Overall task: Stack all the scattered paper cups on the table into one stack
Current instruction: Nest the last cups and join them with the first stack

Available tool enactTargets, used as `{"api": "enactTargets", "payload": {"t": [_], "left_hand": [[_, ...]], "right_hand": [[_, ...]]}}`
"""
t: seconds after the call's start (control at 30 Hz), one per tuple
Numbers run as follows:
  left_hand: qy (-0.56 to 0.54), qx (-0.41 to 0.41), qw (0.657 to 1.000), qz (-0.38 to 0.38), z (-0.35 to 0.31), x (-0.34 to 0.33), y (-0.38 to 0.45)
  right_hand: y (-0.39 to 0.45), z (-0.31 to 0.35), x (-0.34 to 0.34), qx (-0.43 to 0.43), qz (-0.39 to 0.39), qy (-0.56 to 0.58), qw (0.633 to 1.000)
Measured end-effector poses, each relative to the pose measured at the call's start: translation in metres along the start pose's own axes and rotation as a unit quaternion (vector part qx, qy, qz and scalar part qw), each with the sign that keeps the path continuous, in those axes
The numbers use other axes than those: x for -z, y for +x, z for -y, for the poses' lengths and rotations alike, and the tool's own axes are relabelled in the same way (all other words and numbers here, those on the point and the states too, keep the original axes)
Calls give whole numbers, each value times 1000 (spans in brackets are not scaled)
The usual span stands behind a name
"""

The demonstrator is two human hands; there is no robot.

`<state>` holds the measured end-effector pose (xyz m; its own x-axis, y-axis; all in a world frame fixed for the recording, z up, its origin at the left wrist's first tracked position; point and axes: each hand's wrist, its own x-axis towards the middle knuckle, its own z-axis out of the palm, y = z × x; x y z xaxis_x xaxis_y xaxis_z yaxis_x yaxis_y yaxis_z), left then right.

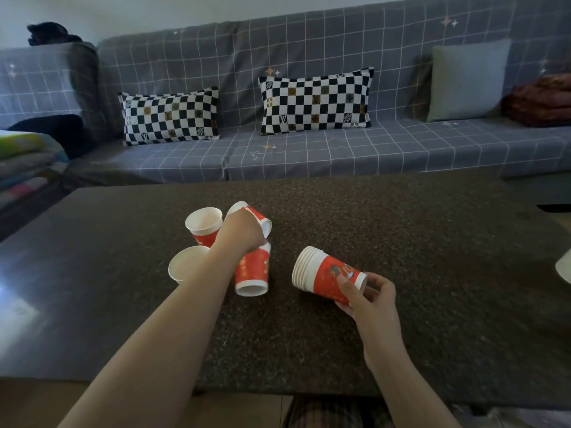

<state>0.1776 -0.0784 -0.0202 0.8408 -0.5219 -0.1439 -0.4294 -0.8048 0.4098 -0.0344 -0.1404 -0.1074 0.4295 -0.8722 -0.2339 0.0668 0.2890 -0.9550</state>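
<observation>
Right hand (pixel 369 296) grips the stack (pixel 327 274); left hand (pixel 242 233) grasps a tipped cup (pixel 258 219); three loose cups left mid-desk (pixel 401 227).

Loose cups (pixel 204 225) left of stack (pixel 327 274) (on table (pixel 432 242))

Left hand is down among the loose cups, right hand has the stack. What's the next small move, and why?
Probably lift the cup that the left hand grips and slide it into the open end of the stack, which the right hand holds tilted, rims toward the left. Three other cups remain loose nearby.
</observation>
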Motion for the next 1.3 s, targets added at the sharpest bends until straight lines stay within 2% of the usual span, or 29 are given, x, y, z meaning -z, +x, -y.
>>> {"api": "enactTargets", "payload": {"t": [0.07, 0.2, 0.3, 0.47, 0.53, 0.57, 0.63, 0.67, 0.7, 0.77, 0.83, 0.9, 0.97, 1.07, 1.17, 1.23, 1.3], "left_hand": [[-115, -12, 993, -24, -3, 4, -11], [-254, -11, 966, -44, -6, 0, -42], [-326, 14, 945, 14, 0, -8, -58], [-408, 55, 905, 110, 24, -21, -79], [-374, 29, 925, 63, 34, -19, -91], [-323, -1, 946, -6, 39, -17, -96], [-145, -55, 968, -196, 50, -9, -106], [-49, -55, 966, -247, 55, -5, -108], [28, -34, 965, -257, 62, -2, -107], [115, 24, 971, -210, 75, -2, -103], [123, 42, 972, -194, 83, -6, -100], [43, 24, 972, -230, 91, -8, -98], [-112, 6, 965, -236, 94, -7, -96], [-346, 18, 928, -138, 87, -6, -95], [-409, 72, 909, -13, 79, -14, -94], [-419, 69, 903, 56, 77, -19, -92], [-400, 46, 913, 62, 73, -19, -87]], "right_hand": [[-3, -1, 2, 1, 2, 2, 1000], [-11, 0, 5, 2, 7, 27, 1000], [-18, -1, 3, 8, 27, 46, 999], [-27, -5, -9, 24, 73, 4, 997], [-31, -6, -14, 22, 77, 6, 997], [-32, -7, -15, 23, 76, 6, 997], [-35, -9, -20, 25, 72, -3, 997], [-36, -10, -22, 23, 68, -6, 997], [-37, -11, -24, 22, 65, -12, 998], [-41, -12, -29, 27, 63, -33, 997], [-43, -12, -31, 27, 65, -37, 997], [-44, -10, -31, 24, 69, -31, 997], [-43, -9, -29, 23, 68, -36, 997], [-41, -8, -27, 22, 73, -42, 996], [-41, -7, -31, 32, 89, -64, 994], [-40, -9, -38, 45, 105, -83, 990], [-39, -11, -42, 39, 107, -79, 990]]}}
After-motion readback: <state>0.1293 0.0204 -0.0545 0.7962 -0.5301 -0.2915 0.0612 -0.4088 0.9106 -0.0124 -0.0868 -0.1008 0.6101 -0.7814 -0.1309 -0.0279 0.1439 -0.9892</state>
